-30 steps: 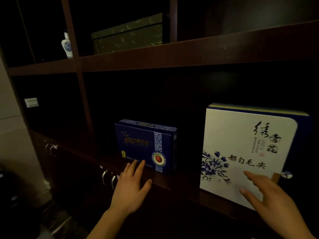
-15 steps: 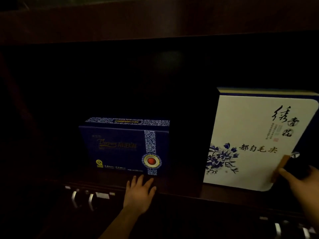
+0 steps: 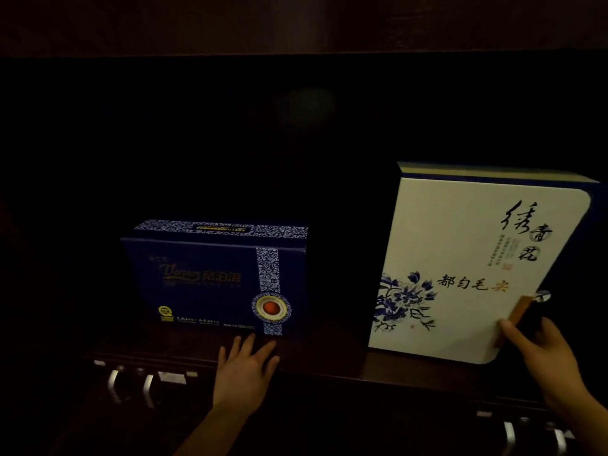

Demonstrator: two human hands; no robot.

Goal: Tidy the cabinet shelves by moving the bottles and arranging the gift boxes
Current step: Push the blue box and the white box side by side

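Right hand (image 3: 543,353) grips the lower right corner of the tall white cardboard gift box with blue flowers (image 3: 460,268), thumb on its face, box tilted on the dark wooden shelf (image 3: 329,363). Left hand (image 3: 245,366) lies flat, fingers spread, holding nothing, on the shelf edge just below the smaller dark blue gift box (image 3: 214,281). Looks like box-arranging time: next, square the white one upright. A wide gap separates the boxes; silver cabinet handles (image 3: 131,386) sit below, nothing blocking.

Darkness swallows the shelf's back wall behind the blue gift box (image 3: 214,281). The right hand (image 3: 546,360) covers the white gift box's (image 3: 460,258) lower right corner; its wrist runs off-frame.
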